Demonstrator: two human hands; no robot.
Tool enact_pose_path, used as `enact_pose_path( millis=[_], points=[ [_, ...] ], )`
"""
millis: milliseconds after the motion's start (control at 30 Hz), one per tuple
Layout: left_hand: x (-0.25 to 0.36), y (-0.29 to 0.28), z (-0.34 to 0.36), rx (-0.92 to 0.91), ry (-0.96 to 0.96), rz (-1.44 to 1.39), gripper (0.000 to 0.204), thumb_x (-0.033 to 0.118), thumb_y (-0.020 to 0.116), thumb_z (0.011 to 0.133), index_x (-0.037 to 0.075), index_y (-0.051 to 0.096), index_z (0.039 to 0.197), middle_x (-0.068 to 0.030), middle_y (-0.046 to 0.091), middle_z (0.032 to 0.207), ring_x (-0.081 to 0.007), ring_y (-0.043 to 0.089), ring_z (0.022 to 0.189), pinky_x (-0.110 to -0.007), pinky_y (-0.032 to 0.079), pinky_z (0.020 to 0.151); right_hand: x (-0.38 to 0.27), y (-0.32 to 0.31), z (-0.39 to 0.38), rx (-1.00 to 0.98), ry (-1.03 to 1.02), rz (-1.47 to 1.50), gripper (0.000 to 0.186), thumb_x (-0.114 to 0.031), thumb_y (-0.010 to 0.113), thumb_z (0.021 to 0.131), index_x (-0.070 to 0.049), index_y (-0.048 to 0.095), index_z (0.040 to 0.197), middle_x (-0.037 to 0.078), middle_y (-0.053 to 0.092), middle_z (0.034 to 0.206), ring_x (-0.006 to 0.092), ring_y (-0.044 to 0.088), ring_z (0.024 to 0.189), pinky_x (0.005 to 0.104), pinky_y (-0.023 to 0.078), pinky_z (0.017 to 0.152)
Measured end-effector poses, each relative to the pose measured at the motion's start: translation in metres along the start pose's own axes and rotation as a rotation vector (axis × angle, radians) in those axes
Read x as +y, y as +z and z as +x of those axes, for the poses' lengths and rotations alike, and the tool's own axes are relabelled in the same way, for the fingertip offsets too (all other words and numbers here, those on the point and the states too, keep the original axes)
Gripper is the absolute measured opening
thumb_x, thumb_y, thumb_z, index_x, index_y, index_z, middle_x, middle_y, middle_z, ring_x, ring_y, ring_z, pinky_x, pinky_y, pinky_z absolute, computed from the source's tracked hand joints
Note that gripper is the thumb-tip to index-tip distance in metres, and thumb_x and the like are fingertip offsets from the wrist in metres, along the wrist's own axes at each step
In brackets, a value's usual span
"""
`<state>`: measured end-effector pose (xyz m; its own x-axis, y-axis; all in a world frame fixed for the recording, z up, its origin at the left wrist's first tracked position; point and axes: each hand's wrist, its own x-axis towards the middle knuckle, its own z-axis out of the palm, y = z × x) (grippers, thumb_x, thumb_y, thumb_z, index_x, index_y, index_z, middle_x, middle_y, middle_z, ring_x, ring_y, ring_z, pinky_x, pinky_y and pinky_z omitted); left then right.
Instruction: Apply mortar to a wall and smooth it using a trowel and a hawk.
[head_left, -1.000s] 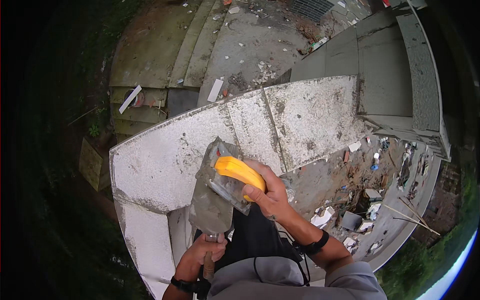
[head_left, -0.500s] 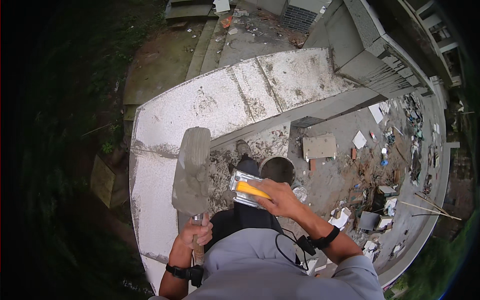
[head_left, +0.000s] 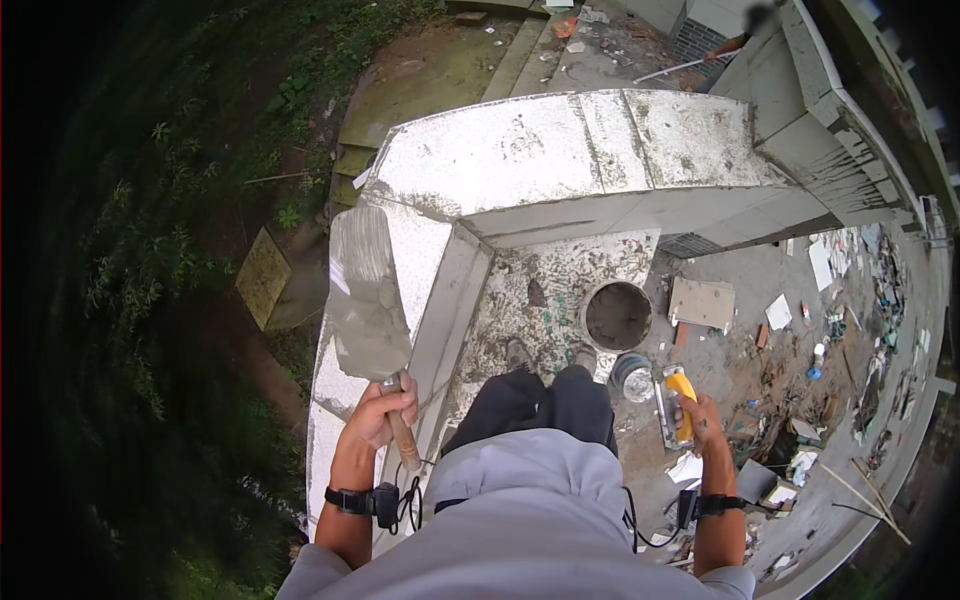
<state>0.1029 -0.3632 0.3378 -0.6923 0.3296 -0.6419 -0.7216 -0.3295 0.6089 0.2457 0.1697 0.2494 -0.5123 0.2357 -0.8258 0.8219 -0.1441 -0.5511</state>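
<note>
My left hand (head_left: 383,413) grips the wooden handle of a long, broad trowel (head_left: 366,300). Its blade is coated with grey mortar and lies over the pale wall top (head_left: 480,155). Off to the right, my right hand (head_left: 705,420) is closed round the yellow handle of a metal plastering float (head_left: 671,408), held on edge away from the wall. Between the two hands, beyond my knees, stands a round bucket (head_left: 591,340) with grey mortar inside. A smaller pail (head_left: 632,379) sits just in front of it, near the float.
A low wall bends around my left and front, its inner side (head_left: 440,300) faced in pale slabs. Rubble and broken boards (head_left: 780,470) litter the ground at right, with a flat board (head_left: 702,302) past the bucket. At far right, another person's arm (head_left: 733,44) holds a white pole.
My right hand has swung the float rightward, away from the trowel. My view has turned, the bucket now shows fully, and another person has come into sight at the top right.
</note>
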Motion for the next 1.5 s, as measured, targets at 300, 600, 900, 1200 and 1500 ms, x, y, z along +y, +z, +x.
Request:
enact_pose_path(
  millis=[300,600,900,1200,1500],
  points=[
    [-0.057,0.041,0.005,0.255,-0.104,0.146,0.02,0.006,0.068,0.084,0.008,0.052,0.097,0.0007,0.05,0.061,-0.0104,0.047,0.046,-0.027,0.037,0.041,0.011,-0.038,0.013,-0.058,-0.134,-0.259,0.021,-0.022,0.062,0.089,-0.002,0.06,0.09,0.0,0.056,0.065,0.009,0.051,0.052,0.0245,0.04,0.048],
    [-0.069,0.105,-0.089,0.402,-0.004,0.063,0.02,0.006,0.069,0.084,0.005,0.053,0.096,-0.0002,0.051,0.06,-0.0098,0.048,0.047,-0.026,0.039,0.045,0.054,-0.087,0.074,-0.116,-0.183,-0.3,0.016,-0.017,0.057,0.087,-0.002,0.058,0.084,0.003,0.056,0.063,0.0127,0.053,0.049,0.027,0.043,0.048],
    [-0.107,0.166,-0.286,0.842,0.354,0.037,0.015,0.002,0.061,0.079,0.008,0.049,0.086,0.0006,0.04,0.054,-0.01,0.04,0.037,-0.026,0.035,0.031,0.003,0.006,0.171,-0.412,-0.72,-0.895,0.039,-0.034,0.065,0.083,0.002,0.061,0.097,0.02,0.065,0.077,0.0324,0.065,0.069,0.0415,0.05,0.065],
    [-0.11,0.1,-0.077,0.208,-0.099,0.181,0.017,0.007,0.068,0.078,0.003,0.054,0.087,-0.0028,0.048,0.057,-0.0143,0.048,0.043,-0.029,0.039,0.041,-0.042,0.066,0.106,-0.335,-0.629,-0.971,0.062,-0.046,0.061,0.087,-0.003,0.047,0.13,0.027,0.066,0.093,0.0434,0.064,0.09,0.0475,0.048,0.079],
    [-0.156,0.069,0.044,-0.157,-0.374,0.4,0.016,0.006,0.069,0.079,0.004,0.058,0.092,-0.0012,0.053,0.062,-0.0112,0.05,0.047,-0.026,0.041,0.044,0.151,-0.056,-0.02,0.173,-0.323,-0.867,0.059,-0.043,0.067,0.084,0.0,0.056,0.123,0.023,0.067,0.094,0.0385,0.065,0.089,0.0451,0.049,0.079]
  ],
)
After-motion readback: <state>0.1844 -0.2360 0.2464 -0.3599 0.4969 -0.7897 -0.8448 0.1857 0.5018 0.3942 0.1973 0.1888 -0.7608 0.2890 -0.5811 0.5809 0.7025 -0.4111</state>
